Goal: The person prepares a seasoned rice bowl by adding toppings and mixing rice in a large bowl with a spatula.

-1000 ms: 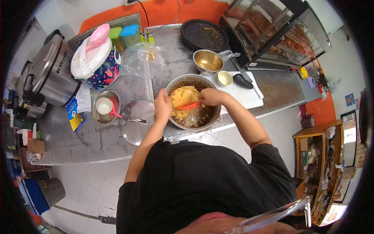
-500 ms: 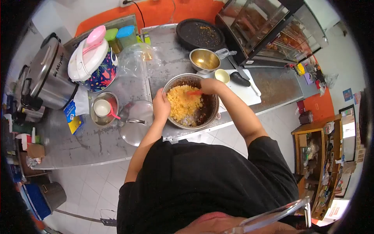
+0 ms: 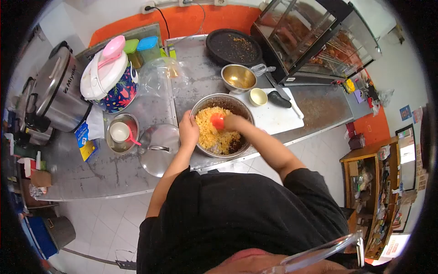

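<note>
A metal pot (image 3: 207, 151) holds crumbly yellow food (image 3: 207, 130), with dark residue on its inner wall. My left hand (image 3: 189, 129) grips the left rim of this pot. Over the food, my right hand (image 3: 234, 123) is closed round a red utensil (image 3: 218, 121), whose head rests on the yellow food. Left of the pot lies a round metal lid (image 3: 159, 160) with a handle. Just behind the pot stand a gold-toned metal bowl (image 3: 238, 78) and a small pale bowl (image 3: 258, 97).
A dark mortar and pestle (image 3: 279, 99) and a knife lie by the white board (image 3: 273, 119). A black round plate (image 3: 223, 45), a glass display case (image 3: 315, 41), a floral container (image 3: 116, 93) and a metal bowl with a cup (image 3: 119, 132) stand around.
My right hand has moved down and slightly left with the red utensil, from the pot's upper right rim to over the food. The view has shifted slightly.
</note>
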A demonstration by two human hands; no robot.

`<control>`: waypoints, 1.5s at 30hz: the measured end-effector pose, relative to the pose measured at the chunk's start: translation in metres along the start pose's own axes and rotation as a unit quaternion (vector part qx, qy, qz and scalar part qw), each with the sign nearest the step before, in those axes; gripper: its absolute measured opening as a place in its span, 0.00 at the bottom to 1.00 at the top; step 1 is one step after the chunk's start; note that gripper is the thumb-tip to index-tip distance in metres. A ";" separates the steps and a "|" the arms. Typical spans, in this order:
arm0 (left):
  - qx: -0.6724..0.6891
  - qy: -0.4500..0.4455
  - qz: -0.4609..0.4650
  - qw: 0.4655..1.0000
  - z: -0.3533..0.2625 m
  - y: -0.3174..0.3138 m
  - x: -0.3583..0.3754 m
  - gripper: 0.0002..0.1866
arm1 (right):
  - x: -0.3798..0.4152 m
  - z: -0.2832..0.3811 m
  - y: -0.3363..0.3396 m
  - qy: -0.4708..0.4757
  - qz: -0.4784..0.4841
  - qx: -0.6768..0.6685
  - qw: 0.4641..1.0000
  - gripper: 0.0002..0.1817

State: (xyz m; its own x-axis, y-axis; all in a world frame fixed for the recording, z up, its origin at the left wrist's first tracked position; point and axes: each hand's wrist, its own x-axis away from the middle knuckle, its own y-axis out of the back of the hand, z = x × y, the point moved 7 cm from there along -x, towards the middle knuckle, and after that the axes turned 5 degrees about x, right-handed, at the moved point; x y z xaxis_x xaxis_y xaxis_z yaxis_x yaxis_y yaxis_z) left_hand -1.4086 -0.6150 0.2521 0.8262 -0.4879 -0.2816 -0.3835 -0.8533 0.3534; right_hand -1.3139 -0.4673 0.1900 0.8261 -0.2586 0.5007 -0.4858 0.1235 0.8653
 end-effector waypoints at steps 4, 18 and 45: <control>-0.012 0.020 0.026 0.999 0.002 -0.001 0.003 0.12 | 0.025 0.000 0.040 0.002 0.172 -0.032 0.985 0.26; -0.001 0.028 0.024 0.999 0.005 -0.001 -0.002 0.11 | 0.087 0.070 0.055 0.067 -0.074 0.017 0.995 0.09; 0.023 0.033 -0.002 0.999 0.009 -0.002 0.002 0.11 | 0.075 -0.003 0.051 0.016 0.110 -0.516 0.849 0.14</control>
State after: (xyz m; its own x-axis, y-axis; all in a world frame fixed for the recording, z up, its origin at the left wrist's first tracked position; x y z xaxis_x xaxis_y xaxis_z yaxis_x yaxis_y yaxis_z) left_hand -1.4101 -0.6158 0.2431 0.8528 -0.4727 -0.2221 -0.3979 -0.8635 0.3100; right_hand -1.2757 -0.4777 0.2713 0.7634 -0.0964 0.6387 -0.1333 0.9440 0.3017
